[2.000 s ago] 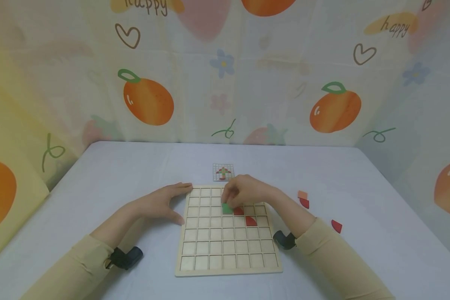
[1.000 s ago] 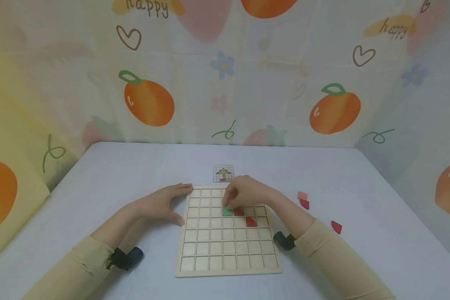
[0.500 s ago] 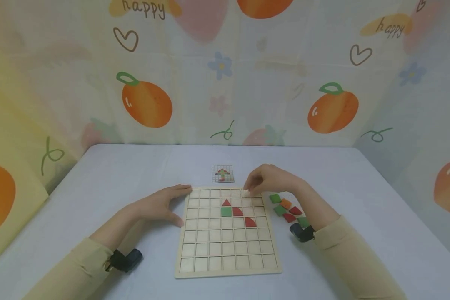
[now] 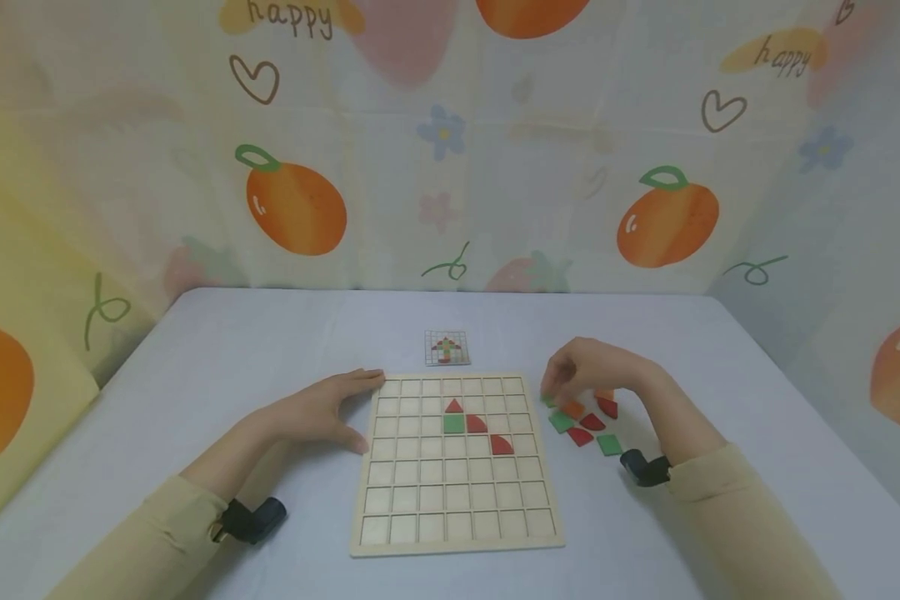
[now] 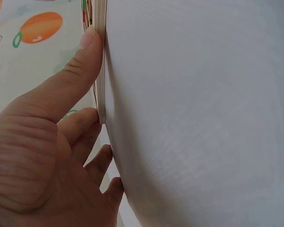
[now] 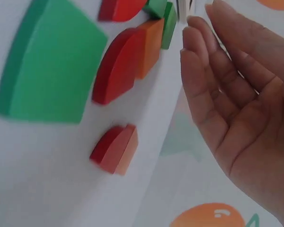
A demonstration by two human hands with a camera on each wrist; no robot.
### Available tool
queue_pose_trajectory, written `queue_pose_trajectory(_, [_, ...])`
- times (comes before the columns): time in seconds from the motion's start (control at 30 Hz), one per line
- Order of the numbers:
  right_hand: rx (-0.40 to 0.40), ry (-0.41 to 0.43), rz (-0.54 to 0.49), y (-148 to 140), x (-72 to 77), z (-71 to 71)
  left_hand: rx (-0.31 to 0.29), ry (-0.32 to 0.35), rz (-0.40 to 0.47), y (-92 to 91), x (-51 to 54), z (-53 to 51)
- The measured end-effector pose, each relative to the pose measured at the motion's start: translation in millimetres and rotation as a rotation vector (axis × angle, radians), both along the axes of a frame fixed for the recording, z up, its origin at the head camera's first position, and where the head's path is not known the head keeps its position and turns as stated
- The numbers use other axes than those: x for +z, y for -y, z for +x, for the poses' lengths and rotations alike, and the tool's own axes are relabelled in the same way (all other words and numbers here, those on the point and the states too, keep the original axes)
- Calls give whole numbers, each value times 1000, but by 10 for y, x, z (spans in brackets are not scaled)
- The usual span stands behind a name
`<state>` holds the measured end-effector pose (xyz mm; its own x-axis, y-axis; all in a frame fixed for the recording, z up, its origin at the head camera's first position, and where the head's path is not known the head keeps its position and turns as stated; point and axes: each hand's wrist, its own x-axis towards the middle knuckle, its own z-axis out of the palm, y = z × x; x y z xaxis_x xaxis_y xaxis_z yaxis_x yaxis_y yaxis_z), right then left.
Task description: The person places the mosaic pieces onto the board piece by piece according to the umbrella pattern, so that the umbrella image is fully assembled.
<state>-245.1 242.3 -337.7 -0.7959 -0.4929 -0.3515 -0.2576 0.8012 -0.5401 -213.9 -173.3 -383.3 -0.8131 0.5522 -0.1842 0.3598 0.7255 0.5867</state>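
A wooden grid board (image 4: 412,500) lies on the table, its cells holding a red triangle tile (image 4: 453,406), a green square tile (image 4: 453,424) and two red quarter-round tiles (image 4: 502,445). My left hand (image 4: 311,410) rests at the board's left edge, the thumb touching its side with fingers spread. To the right of the board, my right hand (image 4: 596,367) hovers with bent fingers over a green tile (image 4: 547,401). In the right wrist view, a gap shows between the fingertips and the nearest green tile (image 6: 169,27), and nothing is held.
Loose tiles lie right of the board: an orange tile (image 4: 572,409), several red ones (image 4: 579,436) and green squares (image 4: 610,444). Behind the board lies a small pattern card (image 4: 447,347). A printed curtain (image 4: 390,200) hangs behind the table.
My right hand has left the green tile on the board and moved right to the loose tiles. The red triangle, formerly hidden under it, now shows. My left hand stays put.
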Motion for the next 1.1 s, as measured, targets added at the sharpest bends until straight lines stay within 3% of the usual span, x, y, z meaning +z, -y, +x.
queue_pose_trajectory(0.2, [-57,66,-29,-57,-23,82,1,-6,-9,8,-10,-7])
queue_pose_trajectory(0.37, [-77,62,-28,-61,-75,116,-1,2,-4,6,-16,-10])
queue_pose_trajectory(0.83, [24,-17,24,-1,-108,163,-2,1,-8,9,-14,-12])
queue_pose_trajectory(1.1, [45,-13,37,27,-104,178,-4,1,2,0,-37,-20])
